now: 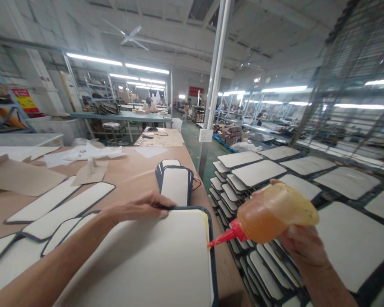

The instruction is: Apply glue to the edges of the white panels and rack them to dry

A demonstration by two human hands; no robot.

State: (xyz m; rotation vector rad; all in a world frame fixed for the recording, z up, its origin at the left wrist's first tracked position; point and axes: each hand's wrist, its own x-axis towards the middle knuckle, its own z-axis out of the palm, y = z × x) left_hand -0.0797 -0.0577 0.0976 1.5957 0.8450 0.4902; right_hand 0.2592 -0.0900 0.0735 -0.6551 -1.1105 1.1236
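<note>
while palm-down, left hand (144,207) on panel (147,256)

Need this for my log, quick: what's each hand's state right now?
Left hand: open, resting on the white panel's far edge.
Right hand: closed around the orange squeeze bottle.

Left hand (144,207) on white panel (141,260), right hand (302,247) around orange squeeze bottle (275,219), nozzle (225,238) at panel edge.

Near right: glue bottle (275,217), translucent amber-orange, with red nozzle (225,238). Near centre: panel (147,260), plain off-white, edged in dark navy, with a yellow line along its right border. Left: table (131,170), brown. Right: stacked panels (259,170), pale grey-white, dark-rimmed. Far left: sign (24,100), red and yellow. Far centre: floor (195,145), green.
</note>
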